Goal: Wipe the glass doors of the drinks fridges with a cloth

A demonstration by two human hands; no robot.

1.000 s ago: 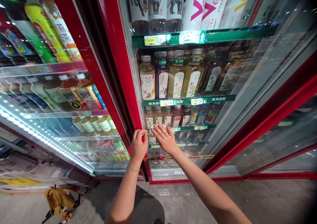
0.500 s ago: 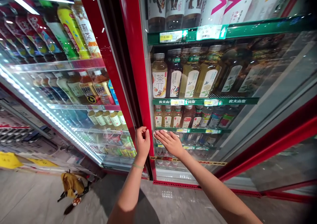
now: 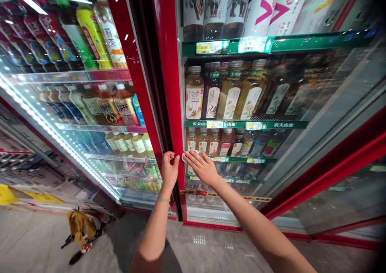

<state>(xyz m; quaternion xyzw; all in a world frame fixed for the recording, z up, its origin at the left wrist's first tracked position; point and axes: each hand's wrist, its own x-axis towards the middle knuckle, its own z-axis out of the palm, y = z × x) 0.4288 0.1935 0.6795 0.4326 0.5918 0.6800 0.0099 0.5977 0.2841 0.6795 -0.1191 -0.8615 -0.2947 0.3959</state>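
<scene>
My right hand [image 3: 201, 166] lies flat, fingers stretched, pressing a small white cloth [image 3: 187, 155] against the glass door [image 3: 301, 104] of a drinks fridge, low down near its left edge. My left hand [image 3: 169, 169] is curled round the edge of the door's red frame [image 3: 169, 84], fingers closed on it. Behind the glass stand rows of tea bottles [image 3: 223, 96] on green-edged shelves [image 3: 247, 124].
To the left is a second lit fridge [image 3: 75, 104] with bottles on several shelves. A yellow object [image 3: 79, 228] lies on the grey tiled floor [image 3: 205, 249] at lower left. The open door's red frame [image 3: 331, 172] slants across the right.
My right hand with the cloth has slid slightly up and left on the glass. My left hand stays on the frame edge. The view has shifted a little.
</scene>
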